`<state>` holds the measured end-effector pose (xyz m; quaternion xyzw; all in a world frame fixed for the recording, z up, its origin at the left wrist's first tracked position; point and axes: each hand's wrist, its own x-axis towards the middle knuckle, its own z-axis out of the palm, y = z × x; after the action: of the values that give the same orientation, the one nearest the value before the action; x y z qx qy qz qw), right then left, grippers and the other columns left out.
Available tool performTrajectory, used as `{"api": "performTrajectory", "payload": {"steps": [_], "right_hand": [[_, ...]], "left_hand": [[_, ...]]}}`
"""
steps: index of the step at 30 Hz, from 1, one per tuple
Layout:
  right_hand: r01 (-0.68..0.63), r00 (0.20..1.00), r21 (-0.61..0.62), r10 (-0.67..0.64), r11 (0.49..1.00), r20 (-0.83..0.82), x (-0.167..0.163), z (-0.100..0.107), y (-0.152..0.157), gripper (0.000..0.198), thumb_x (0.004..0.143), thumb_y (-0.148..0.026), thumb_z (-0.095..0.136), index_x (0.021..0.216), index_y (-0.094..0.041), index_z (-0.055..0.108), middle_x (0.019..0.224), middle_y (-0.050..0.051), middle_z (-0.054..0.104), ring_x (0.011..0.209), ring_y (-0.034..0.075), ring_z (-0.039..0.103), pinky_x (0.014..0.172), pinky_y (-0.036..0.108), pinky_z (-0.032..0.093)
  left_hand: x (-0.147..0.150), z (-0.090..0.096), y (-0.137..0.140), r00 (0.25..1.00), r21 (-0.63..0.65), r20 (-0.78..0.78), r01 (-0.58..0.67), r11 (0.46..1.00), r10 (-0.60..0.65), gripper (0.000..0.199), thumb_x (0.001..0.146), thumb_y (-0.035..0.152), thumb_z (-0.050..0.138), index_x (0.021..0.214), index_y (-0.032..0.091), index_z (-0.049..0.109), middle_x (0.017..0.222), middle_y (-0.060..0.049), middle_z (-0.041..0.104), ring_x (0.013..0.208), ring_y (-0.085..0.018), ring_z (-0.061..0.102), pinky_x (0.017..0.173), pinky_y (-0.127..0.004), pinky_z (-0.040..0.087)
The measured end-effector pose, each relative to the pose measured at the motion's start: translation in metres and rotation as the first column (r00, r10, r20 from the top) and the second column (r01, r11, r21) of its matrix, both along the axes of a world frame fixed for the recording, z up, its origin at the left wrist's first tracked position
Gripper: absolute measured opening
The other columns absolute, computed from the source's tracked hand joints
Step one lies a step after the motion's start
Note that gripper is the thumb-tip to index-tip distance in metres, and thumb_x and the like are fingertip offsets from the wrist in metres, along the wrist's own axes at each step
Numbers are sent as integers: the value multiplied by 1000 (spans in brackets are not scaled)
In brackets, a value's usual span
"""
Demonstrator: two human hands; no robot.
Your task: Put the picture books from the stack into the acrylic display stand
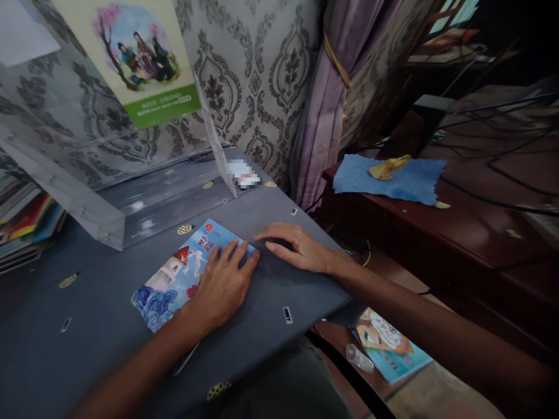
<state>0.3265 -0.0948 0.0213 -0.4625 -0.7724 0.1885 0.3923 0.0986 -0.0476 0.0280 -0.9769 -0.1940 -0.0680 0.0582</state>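
A blue exercise book (172, 276) with an illustrated cover lies closed on the grey tablecloth (109, 349). My left hand (225, 285) rests flat on its right part, fingers spread, hiding some of the cover. Just right of the book's edge, my right hand (301, 247) hovers over or touches the cloth; which of the two I cannot tell. Its index finger and thumb are apart and hold nothing. The other fingers are partly hidden.
A clear acrylic stand (109, 230) stands behind the book, with a phone-like object (245, 173) beside it. Stacked books (26, 212) sit at the left. On the dark red furniture at right lies a blue cloth (362, 177). Another book (388, 343) is below the table.
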Motion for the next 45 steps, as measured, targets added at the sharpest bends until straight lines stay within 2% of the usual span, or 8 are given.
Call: {"api": "performTrajectory", "payload": {"steps": [4, 7, 13, 19, 28, 35, 40, 45], "right_hand": [[-96, 995, -73, 96, 993, 1, -4, 1, 26, 42, 104, -39, 38, 138, -21, 55, 135, 11, 64, 124, 22, 58, 107, 44, 44], [-184, 982, -75, 186, 980, 26, -15, -4, 61, 45, 106, -40, 34, 142, -21, 52, 145, 10, 58, 133, 21, 52, 114, 43, 39], [-207, 975, -93, 213, 974, 66, -35, -19, 126, 47, 106, -41, 31, 140, -18, 55, 141, 10, 61, 132, 22, 53, 114, 45, 39], [-212, 973, -94, 219, 973, 68, -37, -23, 140, 50, 106, -43, 31, 131, -16, 63, 133, 12, 67, 127, 23, 59, 112, 44, 42], [-222, 974, -51, 224, 974, 40, -30, -17, 116, 54, 105, -49, 30, 117, -18, 72, 117, 10, 74, 115, 20, 65, 104, 41, 48], [-195, 980, -57, 192, 979, -49, -18, -14, 69, 57, 105, -54, 32, 108, -16, 75, 111, 12, 74, 108, 19, 67, 99, 39, 51], [-153, 987, -112, 147, 982, -61, -9, -6, 30, 57, 105, -54, 32, 110, -16, 74, 100, 10, 74, 99, 20, 68, 91, 38, 53], [-72, 997, -141, 67, 987, -39, -8, -3, -5, 47, 106, -45, 34, 117, -18, 71, 108, 11, 74, 103, 20, 69, 93, 38, 53]], "left_hand": [[2, -1, -1, 1000, -9, -9, 17, 1000, -17, 42, 99, 19, 44, 140, 15, 53, 141, -14, 60, 133, -34, 52, 104, -58, 46], [3, -3, -1, 1000, -15, 5, 23, 1000, -23, 40, 101, 21, 42, 139, 15, 53, 139, -12, 62, 133, -32, 53, 107, -56, 44], [1, -6, 0, 999, -5, 20, 34, 999, -34, 40, 103, 23, 39, 140, 15, 52, 144, -11, 59, 135, -31, 51, 108, -56, 44], [0, -7, 0, 999, -9, 9, 35, 999, -35, 40, 104, 24, 39, 140, 15, 51, 144, -12, 58, 137, -30, 50, 109, -54, 43], [0, -5, 0, 1000, -58, -2, 29, 998, -29, 40, 105, 24, 35, 141, 15, 50, 144, -13, 57, 138, -31, 47, 110, -57, 40], [2, -1, 0, 999, -60, 28, 33, 998, -32, 39, 103, 23, 39, 138, 15, 53, 133, -14, 61, 126, -30, 55, 108, -53, 40], [2, 3, 1, 997, 2, 33, 74, 997, -74, 37, 102, 23, 41, 134, 11, 55, 117, -13, 64, 109, -28, 58, 96, -44, 48], [1, 0, 1, 993, 19, 83, 86, 996, -87, 32, 102, 22, 41, 126, 14, 60, 111, -11, 65, 102, -26, 57, 93, -44, 49]]}}
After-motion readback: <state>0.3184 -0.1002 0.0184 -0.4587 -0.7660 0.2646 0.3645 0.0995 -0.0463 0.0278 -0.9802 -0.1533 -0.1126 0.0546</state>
